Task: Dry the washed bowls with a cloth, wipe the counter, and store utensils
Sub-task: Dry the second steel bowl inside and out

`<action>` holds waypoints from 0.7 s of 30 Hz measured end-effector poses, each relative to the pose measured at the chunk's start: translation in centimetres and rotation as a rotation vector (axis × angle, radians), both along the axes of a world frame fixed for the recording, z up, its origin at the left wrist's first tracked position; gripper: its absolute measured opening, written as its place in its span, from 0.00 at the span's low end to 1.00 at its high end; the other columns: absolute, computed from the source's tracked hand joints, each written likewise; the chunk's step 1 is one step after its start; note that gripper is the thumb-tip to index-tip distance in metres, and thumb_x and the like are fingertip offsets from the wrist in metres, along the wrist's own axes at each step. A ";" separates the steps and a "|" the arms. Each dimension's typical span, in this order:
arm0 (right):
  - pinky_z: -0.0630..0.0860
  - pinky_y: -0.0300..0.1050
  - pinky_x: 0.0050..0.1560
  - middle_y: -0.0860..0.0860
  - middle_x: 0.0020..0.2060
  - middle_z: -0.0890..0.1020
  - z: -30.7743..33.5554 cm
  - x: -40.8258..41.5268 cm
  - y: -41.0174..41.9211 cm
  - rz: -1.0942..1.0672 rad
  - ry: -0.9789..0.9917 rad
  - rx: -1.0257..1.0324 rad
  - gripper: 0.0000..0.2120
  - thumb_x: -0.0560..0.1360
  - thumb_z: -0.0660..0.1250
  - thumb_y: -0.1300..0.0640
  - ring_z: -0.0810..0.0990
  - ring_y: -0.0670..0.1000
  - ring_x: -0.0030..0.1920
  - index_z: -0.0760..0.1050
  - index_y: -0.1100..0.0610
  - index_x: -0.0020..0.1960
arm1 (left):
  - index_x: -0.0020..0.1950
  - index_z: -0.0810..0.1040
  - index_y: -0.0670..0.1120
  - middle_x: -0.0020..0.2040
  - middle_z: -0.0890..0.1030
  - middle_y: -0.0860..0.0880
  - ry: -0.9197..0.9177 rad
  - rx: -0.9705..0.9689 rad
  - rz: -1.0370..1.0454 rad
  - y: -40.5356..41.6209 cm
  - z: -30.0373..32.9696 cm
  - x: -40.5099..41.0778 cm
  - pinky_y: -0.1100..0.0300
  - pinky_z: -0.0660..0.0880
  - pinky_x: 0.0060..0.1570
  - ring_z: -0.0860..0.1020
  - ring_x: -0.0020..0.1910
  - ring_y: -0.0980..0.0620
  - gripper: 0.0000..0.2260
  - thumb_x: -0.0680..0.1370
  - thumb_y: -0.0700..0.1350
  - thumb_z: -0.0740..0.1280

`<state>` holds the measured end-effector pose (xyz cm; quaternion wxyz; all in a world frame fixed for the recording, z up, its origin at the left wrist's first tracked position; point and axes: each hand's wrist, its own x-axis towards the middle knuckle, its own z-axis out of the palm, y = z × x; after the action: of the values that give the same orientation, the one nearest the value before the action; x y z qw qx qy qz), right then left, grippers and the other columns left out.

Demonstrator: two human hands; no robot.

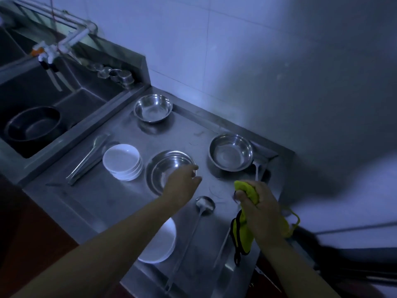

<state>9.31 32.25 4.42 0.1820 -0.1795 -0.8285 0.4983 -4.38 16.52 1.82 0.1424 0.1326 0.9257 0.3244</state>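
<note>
Three steel bowls sit on a steel counter (103,203) in a dim kitchen, seen from above. One bowl, the far bowl (153,107), stands at the back near the wall. A second, the right bowl (231,152), stands toward the counter's right edge. The third, the middle bowl (166,168), rests in the centre on a wider steel plate (150,179).

The left hand (182,182) reaches over the middle bowl, its fingers curled at the bowl's near right rim; whether they pinch the rim or only touch it cannot be told. The right hand (258,203) is closed around a bunched yellow cloth (243,233) with dark edging, held above the counter's right front part. Something small and shiny shows by its thumb, too unclear to name.

Left of the middle bowl is a stack of small white dishes (122,161), and left of that lie metal tongs (87,162), angled along the counter's left edge. A long ladle (204,204) lies between the two arms, its cup near the hands and its handle running toward the viewer. A white plate (163,246) lies partly under the left forearm. A spoon (256,169) lies beside the right bowl.

To the left is a sink (71,100) holding a dark pot (32,124), with a white tap (46,53) above it.
</note>
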 end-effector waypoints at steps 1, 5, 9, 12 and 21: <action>0.70 0.34 0.51 0.42 0.47 0.78 0.0 0.0 0.6 -0.028 0.004 -0.008 0.14 0.74 0.70 0.61 0.76 0.43 0.50 0.75 0.42 0.49 | 0.62 0.76 0.46 0.51 0.81 0.47 -0.067 0.032 0.011 2.1 -0.7 -1.0 0.62 0.67 0.48 0.78 0.50 0.50 0.15 0.75 0.46 0.66; 0.70 0.30 0.50 0.43 0.46 0.79 0.0 -0.3 3.1 -0.162 0.013 0.016 0.17 0.73 0.71 0.64 0.77 0.42 0.49 0.75 0.41 0.48 | 0.62 0.74 0.39 0.57 0.79 0.40 -0.424 0.119 0.164 8.9 -4.0 -4.9 0.58 0.73 0.49 0.78 0.56 0.42 0.16 0.76 0.43 0.65; 0.71 0.29 0.50 0.42 0.47 0.79 -0.4 -0.1 5.4 -0.260 0.004 0.037 0.16 0.71 0.73 0.61 0.76 0.39 0.50 0.76 0.40 0.49 | 0.60 0.72 0.34 0.47 0.78 0.37 -0.751 0.403 0.421 12.6 -7.6 -7.1 0.55 0.76 0.38 0.79 0.41 0.41 0.18 0.74 0.41 0.68; 0.75 0.43 0.51 0.41 0.46 0.80 -0.9 0.4 6.9 -0.318 0.011 0.033 0.08 0.71 0.71 0.54 0.78 0.41 0.49 0.79 0.45 0.49 | 0.58 0.69 0.34 0.42 0.75 0.39 -0.896 0.613 0.587 14.4 -9.6 -7.7 0.49 0.81 0.34 0.77 0.38 0.40 0.13 0.75 0.35 0.66; 0.73 0.59 0.57 0.34 0.48 0.79 -1.7 1.9 7.7 -0.364 -0.029 0.010 0.08 0.69 0.70 0.49 0.79 0.40 0.49 0.78 0.42 0.48 | 0.47 0.77 0.35 0.42 0.81 0.37 -0.356 0.258 0.349 13.7 -7.0 -6.9 0.47 0.78 0.46 0.80 0.46 0.38 0.14 0.68 0.44 0.66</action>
<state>11.19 39.99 2.69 0.2582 -0.3327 -0.7873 0.4503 -11.26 30.23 -5.22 0.2269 -0.0709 0.8460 0.4773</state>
